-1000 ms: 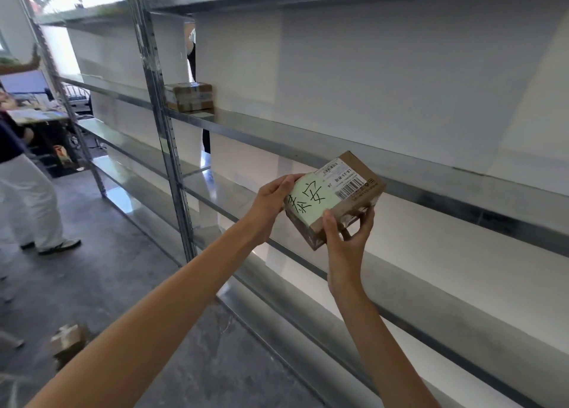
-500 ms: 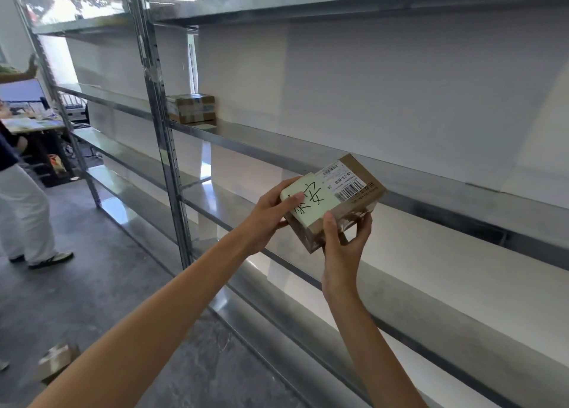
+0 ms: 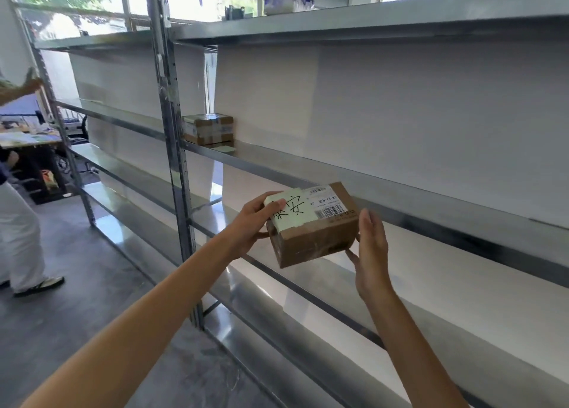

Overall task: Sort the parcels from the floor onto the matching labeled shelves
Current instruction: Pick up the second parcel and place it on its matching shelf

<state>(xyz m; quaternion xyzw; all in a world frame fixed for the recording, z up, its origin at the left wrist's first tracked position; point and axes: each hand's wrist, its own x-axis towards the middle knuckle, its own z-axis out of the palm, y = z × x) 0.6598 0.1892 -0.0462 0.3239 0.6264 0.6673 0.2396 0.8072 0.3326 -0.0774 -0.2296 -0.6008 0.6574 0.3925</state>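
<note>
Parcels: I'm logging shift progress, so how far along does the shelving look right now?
Done: one stack of parcels already sits on a shelf by the upright. In hand: a cardboard parcel with a pale green handwritten note, held between the left hand and right hand in front of the shelves, not yet set down. Left: nearly all visible shelf space is bare; parcels still on the floor are out of view.

A parcel stockroom: long galvanised metal shelving (image 3: pixel 308 173), bare concrete floor (image 3: pixel 61 330), taped cardboard parcels (image 3: pixel 208 129) on a shelf.
</note>
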